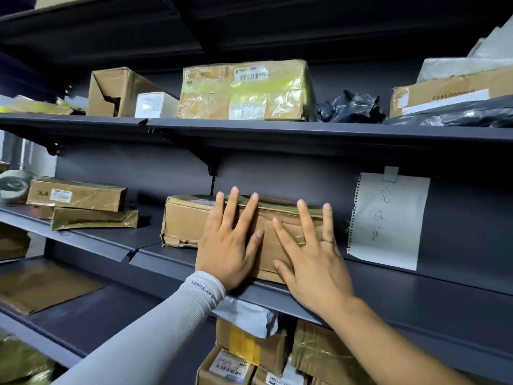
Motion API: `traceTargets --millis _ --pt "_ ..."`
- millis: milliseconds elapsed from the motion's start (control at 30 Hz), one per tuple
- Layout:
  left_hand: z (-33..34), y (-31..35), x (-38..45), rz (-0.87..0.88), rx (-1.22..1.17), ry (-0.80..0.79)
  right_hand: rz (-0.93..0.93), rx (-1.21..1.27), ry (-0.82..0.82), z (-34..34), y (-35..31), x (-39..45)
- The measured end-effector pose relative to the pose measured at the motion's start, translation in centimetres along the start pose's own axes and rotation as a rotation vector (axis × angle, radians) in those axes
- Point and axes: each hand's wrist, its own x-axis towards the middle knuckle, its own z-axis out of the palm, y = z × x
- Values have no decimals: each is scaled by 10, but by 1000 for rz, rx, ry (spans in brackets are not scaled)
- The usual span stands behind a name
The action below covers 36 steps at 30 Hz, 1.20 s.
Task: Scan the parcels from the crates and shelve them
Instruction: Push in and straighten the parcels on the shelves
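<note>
Box [191, 220] lies on mid shelf [416, 284], long axis L–R along the shelf front, directly ahead of both palms. L hand [227, 245] and R hand [311, 257] flat on its front face, fingers straight and spread, gripping nothing. Both equally near. Next push prob. straight back; back panel close behind, free shelf to the R under paper note [388, 218].

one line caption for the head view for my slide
Both hands, left and right, press flat on a cardboard parcel on the shelf.
</note>
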Motion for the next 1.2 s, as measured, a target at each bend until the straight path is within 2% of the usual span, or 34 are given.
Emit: traceTargets --millis 133,300,500,867,1200 --pt "14 -5 -15 -54 -49 -10 -30 5 -11 16 -5 0" --pt "22 -10 -25 -226 -149 -63 -66 30 -40 24 -20 8" --pt "19 -7 -27 -234 -173 -95 -43 44 -17 27 -20 2" --pt "20 -8 -29 -228 -179 -108 -6 88 -121 22 -27 -11" --pt "16 -6 -41 -260 -125 -162 11 87 -94 14 -30 -14"
